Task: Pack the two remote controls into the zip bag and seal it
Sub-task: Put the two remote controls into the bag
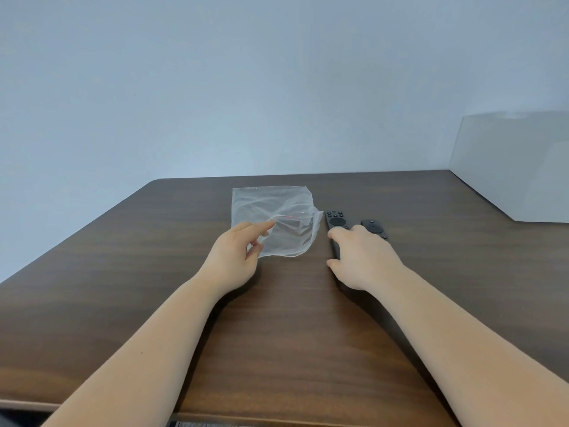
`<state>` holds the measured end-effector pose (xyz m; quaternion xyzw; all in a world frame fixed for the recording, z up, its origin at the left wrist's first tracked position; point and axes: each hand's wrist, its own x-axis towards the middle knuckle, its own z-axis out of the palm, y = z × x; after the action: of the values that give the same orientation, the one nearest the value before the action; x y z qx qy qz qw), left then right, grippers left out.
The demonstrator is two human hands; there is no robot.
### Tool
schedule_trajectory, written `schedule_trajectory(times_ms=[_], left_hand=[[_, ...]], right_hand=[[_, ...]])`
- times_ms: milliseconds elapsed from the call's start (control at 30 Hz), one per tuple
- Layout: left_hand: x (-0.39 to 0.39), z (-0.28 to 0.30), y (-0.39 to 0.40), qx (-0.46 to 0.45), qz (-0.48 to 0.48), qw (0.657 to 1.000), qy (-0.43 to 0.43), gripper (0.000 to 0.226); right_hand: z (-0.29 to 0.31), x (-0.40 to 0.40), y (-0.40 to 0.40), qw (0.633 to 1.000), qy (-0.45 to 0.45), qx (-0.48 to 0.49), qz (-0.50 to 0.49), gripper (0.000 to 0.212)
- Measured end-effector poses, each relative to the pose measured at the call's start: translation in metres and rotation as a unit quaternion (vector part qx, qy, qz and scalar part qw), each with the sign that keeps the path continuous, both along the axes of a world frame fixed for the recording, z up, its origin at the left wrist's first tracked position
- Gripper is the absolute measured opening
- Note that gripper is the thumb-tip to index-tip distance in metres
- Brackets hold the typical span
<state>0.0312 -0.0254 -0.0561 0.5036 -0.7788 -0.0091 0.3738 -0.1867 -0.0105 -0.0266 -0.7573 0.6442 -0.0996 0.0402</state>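
Two bare forearms reach from the near edge of the dark wooden table (154, 272), spread well apart so each hand works its own object.

The left hand (237, 257) pinches the near edge of the clear zip bag (271, 211) between thumb and fingertips, lifting that part off the table. This probably serves to find the opening, since a thin red line, likely the seal strip, runs just beside the fingertips.

The right hand (360, 257) lies over the near ends of the two remote controls, fingers curled down around the left remote (335, 220). Whether it has fully clamped cannot be told, because the hand hides the contact. The right remote (374, 226) lies touching or just beside the first, parallel to it, which would suit taking them one after another.

Both remotes sit just right of the bag, so the move into it is short. Neither is inside yet, and sealing remains.

Farther back right, a pale box (517, 167) stands against the plain wall (215, 87), clear of the work.
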Motion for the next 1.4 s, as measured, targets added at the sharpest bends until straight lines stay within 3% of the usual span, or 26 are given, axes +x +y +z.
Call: schedule_trajectory(times_ms=[133, 233, 333, 433, 533, 733, 933, 1100, 1167, 1400], left_hand=[[-0.003, 0.005, 0.002, -0.013, 0.043, 0.998, 0.054, 0.036], [-0.005, 0.008, 0.004, -0.017, 0.062, 0.995, 0.080, 0.036], [-0.006, 0.007, 0.004, -0.019, 0.065, 0.995, 0.068, 0.037], [-0.006, 0.003, 0.000, -0.041, 0.067, 0.997, 0.022, 0.027], [-0.002, -0.002, -0.007, -0.050, 0.097, 0.994, 0.010, 0.021], [0.003, 0.001, -0.009, -0.033, 0.157, 0.986, 0.038, 0.019], [0.007, 0.005, -0.005, -0.031, 0.200, 0.968, 0.150, 0.025], [-0.010, 0.009, 0.008, -0.091, 0.098, 0.982, 0.130, 0.024], [-0.018, 0.009, 0.012, -0.109, 0.046, 0.985, 0.122, 0.024], [-0.031, 0.012, 0.019, -0.053, -0.031, 0.991, 0.121, 0.028]], right_hand=[[0.002, 0.001, -0.004, 0.995, -0.080, -0.049, -0.028, 0.031], [0.006, -0.004, -0.011, 0.971, -0.163, -0.168, -0.042, 0.019], [0.013, -0.011, -0.012, 0.919, -0.264, -0.291, -0.036, 0.018], [0.026, -0.014, -0.004, 0.840, -0.325, -0.435, 0.011, 0.012], [0.029, -0.009, 0.006, 0.798, -0.384, -0.458, 0.076, 0.012], [0.017, 0.011, 0.018, 0.822, -0.347, -0.377, 0.248, 0.005], [0.012, 0.010, 0.017, 0.818, -0.334, -0.387, 0.263, 0.008], [0.002, 0.018, 0.011, 0.867, -0.235, -0.373, 0.231, 0.022], [-0.002, 0.022, 0.008, 0.884, -0.207, -0.357, 0.222, 0.018], [-0.015, 0.032, -0.005, 0.935, -0.127, -0.269, 0.192, 0.021]])
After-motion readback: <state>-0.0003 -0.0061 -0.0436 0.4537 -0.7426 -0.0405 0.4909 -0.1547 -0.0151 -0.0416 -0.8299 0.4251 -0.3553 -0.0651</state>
